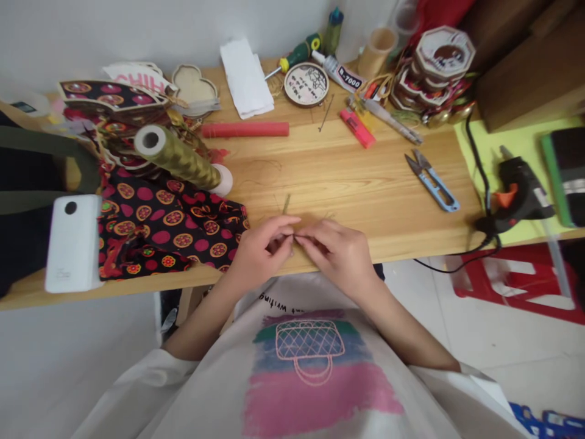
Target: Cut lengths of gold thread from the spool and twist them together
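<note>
My left hand (pixel 261 251) and my right hand (pixel 342 253) meet at the table's front edge, fingertips pinched almost together. Whatever lies between the fingertips is too small to make out. A short olive strand (pixel 286 203) sticks up just beyond my left fingers. Fine loose threads lie on the wood past both hands. Left of my left hand is a black cloth with red and orange round patterns (pixel 183 241), and a spool of olive thread (pixel 183 160) leans over it.
Blue thread snips (pixel 432 181) lie on the table (pixel 365 201) to the right, before a glue gun (pixel 521 192) with a black cable. A white power bank (pixel 73 244) is at the left edge. Along the back are a red stick (pixel 245 129), a glue tube (pixel 339 72) and stacked ornaments (pixel 434 73).
</note>
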Demonstrator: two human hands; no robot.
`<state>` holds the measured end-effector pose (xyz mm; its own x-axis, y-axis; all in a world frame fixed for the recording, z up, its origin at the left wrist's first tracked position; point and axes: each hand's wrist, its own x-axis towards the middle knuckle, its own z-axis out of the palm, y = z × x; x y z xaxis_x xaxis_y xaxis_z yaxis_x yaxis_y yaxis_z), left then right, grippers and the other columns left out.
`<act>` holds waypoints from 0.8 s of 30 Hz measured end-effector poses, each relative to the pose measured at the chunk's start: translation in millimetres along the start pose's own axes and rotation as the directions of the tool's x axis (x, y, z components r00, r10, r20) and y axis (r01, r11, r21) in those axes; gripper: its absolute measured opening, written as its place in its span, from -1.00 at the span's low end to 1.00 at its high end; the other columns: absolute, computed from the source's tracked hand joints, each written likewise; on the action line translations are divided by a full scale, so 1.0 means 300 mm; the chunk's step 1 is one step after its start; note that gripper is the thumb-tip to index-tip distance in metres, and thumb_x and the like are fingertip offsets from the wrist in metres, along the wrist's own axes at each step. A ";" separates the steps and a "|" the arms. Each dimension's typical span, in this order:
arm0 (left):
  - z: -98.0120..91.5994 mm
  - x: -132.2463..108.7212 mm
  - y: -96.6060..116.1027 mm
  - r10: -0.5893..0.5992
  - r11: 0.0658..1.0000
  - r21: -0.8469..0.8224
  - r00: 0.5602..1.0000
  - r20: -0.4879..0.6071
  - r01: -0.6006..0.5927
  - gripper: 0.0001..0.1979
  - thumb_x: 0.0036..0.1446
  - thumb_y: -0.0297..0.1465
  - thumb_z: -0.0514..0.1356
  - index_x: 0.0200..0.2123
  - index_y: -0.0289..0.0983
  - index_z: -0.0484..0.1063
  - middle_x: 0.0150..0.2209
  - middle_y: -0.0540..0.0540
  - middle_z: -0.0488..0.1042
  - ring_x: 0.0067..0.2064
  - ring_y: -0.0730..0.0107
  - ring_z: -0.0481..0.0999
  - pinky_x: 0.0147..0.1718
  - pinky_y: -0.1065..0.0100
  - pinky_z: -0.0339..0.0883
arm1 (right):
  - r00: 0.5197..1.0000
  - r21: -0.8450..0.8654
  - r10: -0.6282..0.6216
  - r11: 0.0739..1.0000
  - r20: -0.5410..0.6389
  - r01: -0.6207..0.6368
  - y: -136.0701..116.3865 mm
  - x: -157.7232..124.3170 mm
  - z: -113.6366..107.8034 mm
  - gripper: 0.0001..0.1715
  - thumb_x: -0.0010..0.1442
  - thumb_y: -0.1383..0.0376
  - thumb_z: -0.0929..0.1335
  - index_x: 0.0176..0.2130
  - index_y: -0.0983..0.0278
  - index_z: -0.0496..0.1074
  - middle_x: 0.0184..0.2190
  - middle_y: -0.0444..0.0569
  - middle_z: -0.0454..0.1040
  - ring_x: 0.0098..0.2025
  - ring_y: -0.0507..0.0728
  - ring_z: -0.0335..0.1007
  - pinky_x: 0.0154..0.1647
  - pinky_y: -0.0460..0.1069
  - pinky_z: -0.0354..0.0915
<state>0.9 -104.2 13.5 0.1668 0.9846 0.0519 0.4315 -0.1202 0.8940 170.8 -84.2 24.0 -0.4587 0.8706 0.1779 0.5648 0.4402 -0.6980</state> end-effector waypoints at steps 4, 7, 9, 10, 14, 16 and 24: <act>0.001 0.000 0.000 -0.014 1.000 -0.018 1.000 -0.002 0.013 -0.72 0.11 -0.52 0.11 -0.08 -0.28 0.37 -0.35 -0.02 0.56 -0.48 0.56 0.52 -0.50 0.56 0.37 | 1.000 -0.032 0.002 0.999 0.002 -0.002 0.006 0.003 0.000 -0.81 0.23 0.33 0.27 -0.33 0.27 0.48 -0.41 -0.04 0.51 -0.38 0.05 0.41 -0.40 -0.08 0.23; -0.002 0.000 -0.002 -0.043 0.996 -0.070 0.999 0.027 0.045 -0.73 0.12 -0.51 0.12 -0.07 -0.28 0.36 -0.32 -0.04 0.57 -0.49 0.56 0.53 -0.50 0.56 0.39 | 1.000 -0.028 -0.005 1.000 -0.002 0.005 0.012 0.007 -0.003 -0.81 0.23 0.33 0.27 -0.34 0.26 0.47 -0.42 -0.05 0.51 -0.39 0.05 0.40 -0.38 -0.08 0.24; -0.005 0.002 -0.004 -0.067 0.991 -0.112 0.997 0.050 0.072 -0.73 0.12 -0.50 0.12 -0.07 -0.28 0.35 -0.31 -0.05 0.57 -0.47 0.54 0.54 -0.48 0.55 0.41 | 1.000 -0.027 0.004 1.000 0.009 -0.004 0.015 0.010 -0.006 -0.80 0.23 0.33 0.26 -0.34 0.25 0.47 -0.42 -0.05 0.51 -0.38 0.05 0.40 -0.38 -0.09 0.24; -0.007 0.003 -0.004 -0.078 0.987 -0.133 0.995 0.060 0.085 -0.72 0.12 -0.50 0.12 -0.06 -0.28 0.35 -0.30 -0.06 0.57 -0.47 0.53 0.54 -0.47 0.53 0.42 | 1.000 -0.023 0.007 1.000 0.018 -0.006 0.016 0.013 -0.007 -0.80 0.23 0.32 0.26 -0.35 0.25 0.47 -0.41 -0.05 0.51 -0.38 0.05 0.40 -0.38 -0.09 0.24; -0.015 0.009 -0.002 -0.113 0.962 -0.239 0.988 0.106 0.136 -0.71 0.11 -0.49 0.12 -0.05 -0.28 0.33 -0.28 -0.08 0.57 -0.44 0.50 0.55 -0.40 0.48 0.46 | 1.000 -0.003 -0.010 1.000 0.028 0.010 0.020 0.023 -0.012 -0.80 0.23 0.32 0.26 -0.34 0.26 0.46 -0.40 -0.05 0.51 -0.38 0.05 0.39 -0.38 -0.09 0.23; -0.018 0.011 0.000 -0.114 0.950 -0.278 0.986 0.120 0.144 -0.69 0.09 -0.51 0.11 -0.06 -0.28 0.33 -0.27 -0.08 0.56 -0.43 0.51 0.55 -0.37 0.46 0.46 | 0.999 0.002 -0.025 1.000 0.020 0.025 0.020 0.027 -0.015 -0.81 0.23 0.33 0.27 -0.34 0.27 0.46 -0.41 -0.05 0.50 -0.39 0.04 0.39 -0.39 -0.09 0.22; -0.022 0.015 -0.001 -0.104 0.947 -0.289 0.986 0.129 0.137 -0.65 0.05 -0.55 0.07 -0.06 -0.27 0.34 -0.27 -0.07 0.56 -0.43 0.50 0.55 -0.38 0.44 0.47 | 0.998 0.024 -0.027 0.999 0.062 0.026 0.017 0.038 -0.028 -0.81 0.24 0.33 0.26 -0.33 0.26 0.45 -0.40 -0.06 0.49 -0.38 0.04 0.38 -0.36 -0.08 0.22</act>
<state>-4.4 -98.9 16.3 0.2339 0.9672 -0.0987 0.1757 0.0578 0.9827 174.3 -70.2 28.3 -0.5156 0.8430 0.1531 0.5360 0.4568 -0.7100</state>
